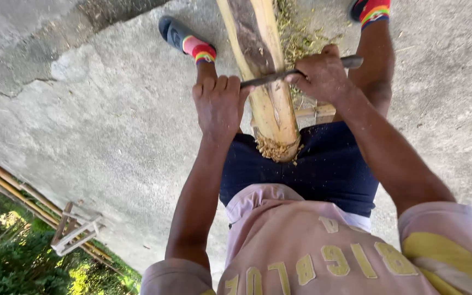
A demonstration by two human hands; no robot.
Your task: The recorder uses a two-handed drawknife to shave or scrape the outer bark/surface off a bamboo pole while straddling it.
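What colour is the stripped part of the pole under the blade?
Pale yellow-tan on the stripped pole, with a dark brown bark strip higher up; head view.

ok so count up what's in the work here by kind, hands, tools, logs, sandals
hands: 2, left hand and right hand
bladed tool: 1
log: 1
sandals: 2
total: 6

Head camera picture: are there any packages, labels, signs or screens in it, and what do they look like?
No packages, signs or screens.
Shirt: pink, at the bottom, with blocky yellow lettering across the chest.
Sandals: at the top, dark soles, striped red, yellow and green straps; no label readable.
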